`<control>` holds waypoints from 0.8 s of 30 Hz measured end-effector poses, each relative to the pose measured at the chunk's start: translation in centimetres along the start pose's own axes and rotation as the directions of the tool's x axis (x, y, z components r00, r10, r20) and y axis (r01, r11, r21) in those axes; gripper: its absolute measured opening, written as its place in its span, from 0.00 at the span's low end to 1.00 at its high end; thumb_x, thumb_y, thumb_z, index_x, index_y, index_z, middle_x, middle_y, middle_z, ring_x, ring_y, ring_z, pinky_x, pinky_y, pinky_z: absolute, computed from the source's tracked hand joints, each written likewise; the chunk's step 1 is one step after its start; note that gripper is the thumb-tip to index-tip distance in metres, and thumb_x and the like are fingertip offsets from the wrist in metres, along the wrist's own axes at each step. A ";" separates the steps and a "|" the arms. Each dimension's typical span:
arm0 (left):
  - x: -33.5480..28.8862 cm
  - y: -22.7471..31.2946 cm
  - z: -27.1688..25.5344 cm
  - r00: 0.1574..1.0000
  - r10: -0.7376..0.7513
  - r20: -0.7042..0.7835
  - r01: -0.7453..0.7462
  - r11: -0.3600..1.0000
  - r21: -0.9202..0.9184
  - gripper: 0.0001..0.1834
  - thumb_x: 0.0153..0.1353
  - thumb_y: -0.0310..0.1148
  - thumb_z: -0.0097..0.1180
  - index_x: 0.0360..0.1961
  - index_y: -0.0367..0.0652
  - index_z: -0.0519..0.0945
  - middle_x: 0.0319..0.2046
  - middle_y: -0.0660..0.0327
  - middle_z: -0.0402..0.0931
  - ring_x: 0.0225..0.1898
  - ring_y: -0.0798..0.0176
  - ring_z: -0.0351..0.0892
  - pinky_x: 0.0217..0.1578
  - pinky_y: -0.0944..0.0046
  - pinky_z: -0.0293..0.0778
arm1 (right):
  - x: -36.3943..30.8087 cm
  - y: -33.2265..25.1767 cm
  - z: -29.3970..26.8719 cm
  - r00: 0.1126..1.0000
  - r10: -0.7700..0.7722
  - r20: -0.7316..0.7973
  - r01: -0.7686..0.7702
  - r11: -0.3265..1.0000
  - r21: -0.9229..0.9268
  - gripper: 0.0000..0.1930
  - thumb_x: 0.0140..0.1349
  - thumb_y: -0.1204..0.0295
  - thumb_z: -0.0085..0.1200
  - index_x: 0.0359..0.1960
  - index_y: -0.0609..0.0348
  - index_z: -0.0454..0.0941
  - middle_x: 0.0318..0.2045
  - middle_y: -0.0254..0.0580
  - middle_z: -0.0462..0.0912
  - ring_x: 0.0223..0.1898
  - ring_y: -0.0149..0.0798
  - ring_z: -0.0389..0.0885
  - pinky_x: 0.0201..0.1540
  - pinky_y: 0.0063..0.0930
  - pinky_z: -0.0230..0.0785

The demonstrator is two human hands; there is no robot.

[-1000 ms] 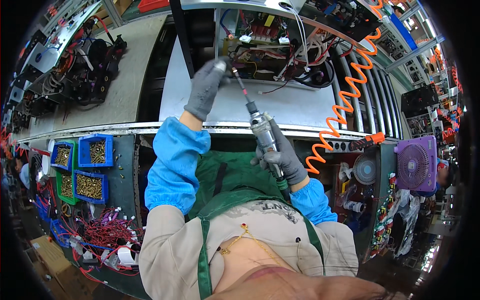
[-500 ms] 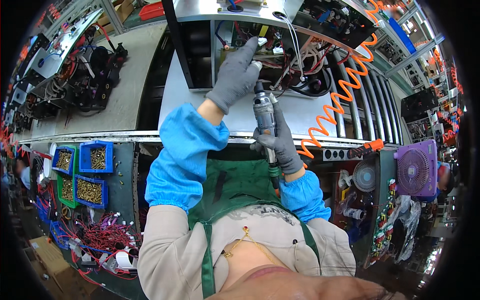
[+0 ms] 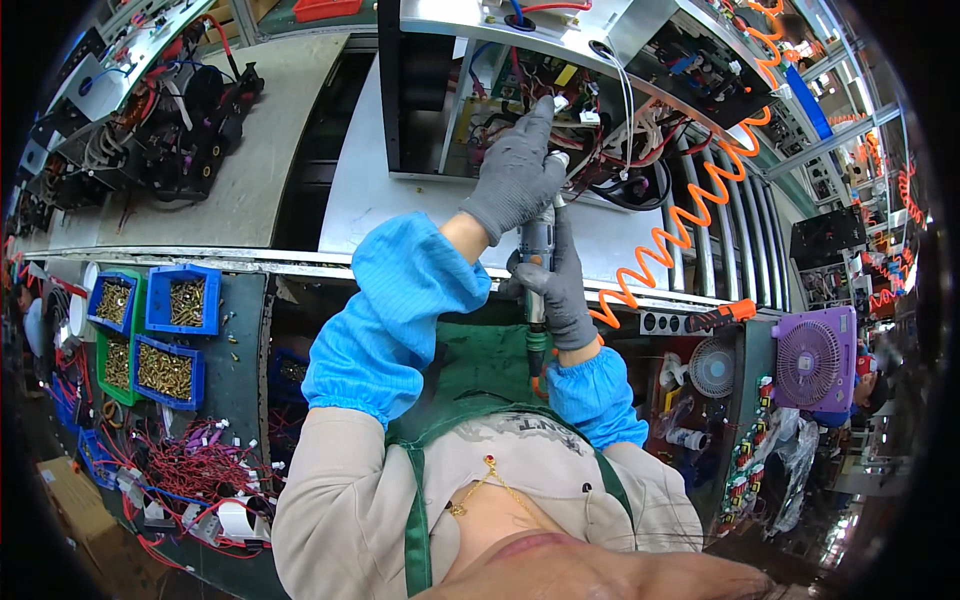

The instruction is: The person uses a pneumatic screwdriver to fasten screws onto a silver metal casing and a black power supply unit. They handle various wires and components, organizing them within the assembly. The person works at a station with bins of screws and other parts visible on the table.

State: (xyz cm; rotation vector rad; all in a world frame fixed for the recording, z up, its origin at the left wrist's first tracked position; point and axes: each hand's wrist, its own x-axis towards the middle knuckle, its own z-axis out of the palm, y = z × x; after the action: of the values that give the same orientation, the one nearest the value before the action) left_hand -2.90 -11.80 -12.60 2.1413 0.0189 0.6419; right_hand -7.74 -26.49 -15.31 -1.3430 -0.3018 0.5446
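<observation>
A metal cabinet (image 3: 500,184) with an open front stands ahead of me, full of wires and white connectors. My left hand (image 3: 515,180), in a grey glove, reaches to its opening. Its index finger is stretched out by a white connector (image 3: 590,118) among the wires, with the thumb apart below. Whether that finger touches anything is unclear. My right hand (image 3: 565,295), also gloved, is wrapped round a powered screwdriver (image 3: 537,243) held upright in the picture. The screwdriver's far tip is hidden behind my left hand.
An orange coiled hose (image 3: 670,232) hangs at the right, over metal rollers (image 3: 735,235). Blue bins (image 3: 185,300) of brass-coloured screws stand at left, above a heap of red wires (image 3: 200,465). A purple fan (image 3: 815,360) sits at right. Another black assembly (image 3: 190,140) lies far left.
The view has shifted, so the cabinet appears farther right. The screwdriver's front end, visible before, is now covered by my left hand. My right hand keeps its grip.
</observation>
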 end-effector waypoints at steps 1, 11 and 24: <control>0.0 -0.2 0.1 1.000 0.004 -0.013 -0.004 1.000 0.028 0.37 0.55 0.39 0.49 0.64 0.34 0.55 0.57 0.42 0.64 0.58 0.45 0.66 0.58 0.55 0.60 | 0.3 0.6 0.1 0.999 -0.051 -0.003 0.051 0.998 -0.027 0.51 0.42 0.74 0.58 0.69 0.46 0.42 0.37 0.46 0.73 0.29 0.34 0.77 0.27 0.28 0.75; 1.0 -2.0 -2.7 0.976 0.148 -0.160 -0.106 0.963 0.247 0.26 0.55 0.36 0.51 0.57 0.46 0.67 0.46 0.48 0.71 0.48 0.46 0.72 0.47 0.53 0.70 | 2.3 0.5 1.5 0.998 -0.052 0.020 0.051 0.998 0.026 0.51 0.42 0.73 0.57 0.70 0.45 0.42 0.33 0.43 0.72 0.26 0.34 0.75 0.28 0.30 0.78; 7.0 -1.5 -9.6 0.906 0.401 0.134 -0.302 0.392 0.869 0.15 0.58 0.43 0.54 0.41 0.46 0.75 0.26 0.58 0.74 0.29 0.60 0.76 0.24 0.61 0.71 | 2.9 0.0 -0.1 0.994 -0.055 0.093 0.045 0.993 0.105 0.53 0.41 0.74 0.60 0.70 0.44 0.41 0.28 0.43 0.73 0.24 0.34 0.76 0.23 0.31 0.78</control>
State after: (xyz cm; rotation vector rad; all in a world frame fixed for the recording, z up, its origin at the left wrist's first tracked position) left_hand -0.86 -2.02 -6.09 3.1867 -0.0785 1.1847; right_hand -5.25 -24.99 -15.64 -1.2088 -0.3800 0.5756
